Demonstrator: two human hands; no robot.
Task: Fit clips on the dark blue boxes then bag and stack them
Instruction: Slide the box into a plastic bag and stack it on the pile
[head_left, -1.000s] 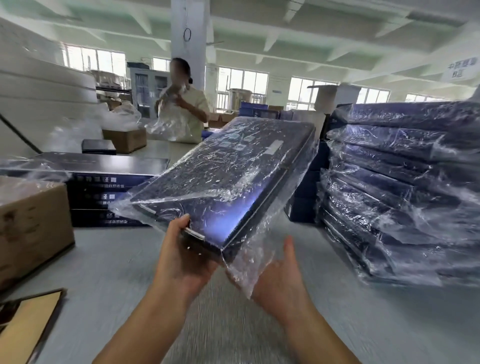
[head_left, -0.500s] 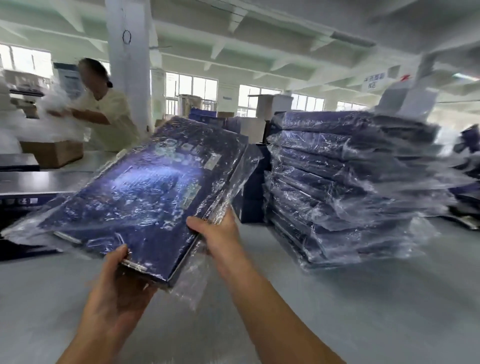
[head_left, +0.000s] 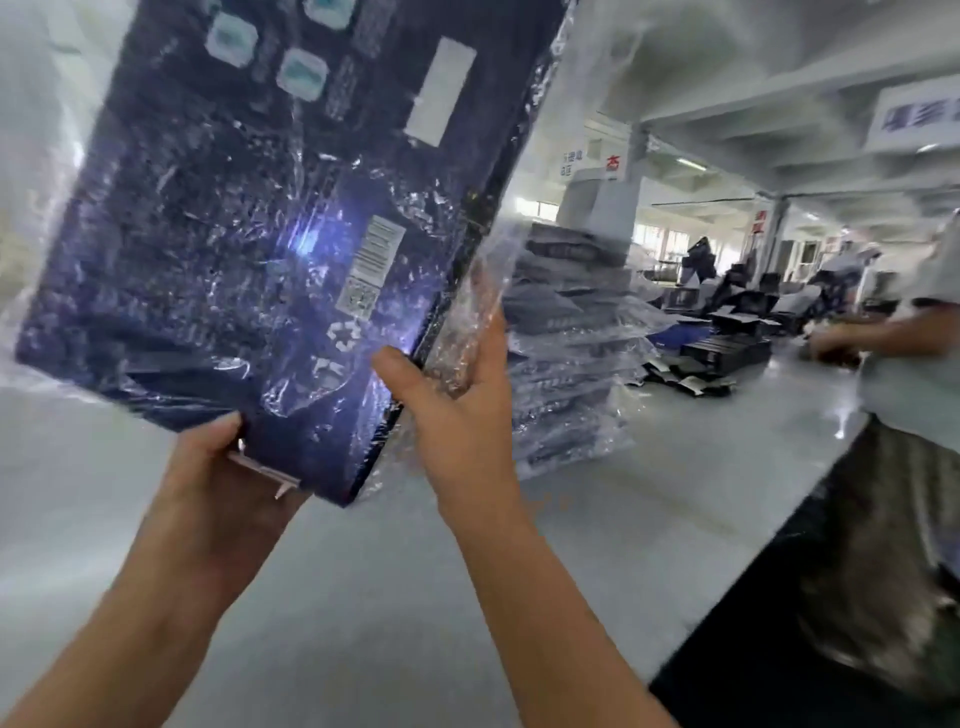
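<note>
Left grip: the left hand (head_left: 228, 483) cups the near bottom corner of a flat dark blue cardboard box (head_left: 270, 218), thumb on its printed face, fingers hidden beneath.
Right grip: the right hand (head_left: 457, 410) clamps the box's right edge through the film, thumb on the face, fingers curled behind a bunch of loose plastic.
Wrap: a clear crinkled plastic bag (head_left: 488, 291) sheathes the box, slack gathered at the right edge.
Clip: a pale flat piece (head_left: 265, 470) shows at the bottom edge beside the left thumb; likely the fitted clip.
Box position: lifted above the grey worktable (head_left: 675, 467), face tilted toward the camera, long axis running up and away from both hands.
Destination: the stack of bagged dark blue boxes (head_left: 566, 353) stands to the right, beyond the right hand, which is nearer to it.
Judgement: bagging looks done; stacking remains, a swing rightward.
Background: another worker (head_left: 904, 374) stands at the table's right side.
</note>
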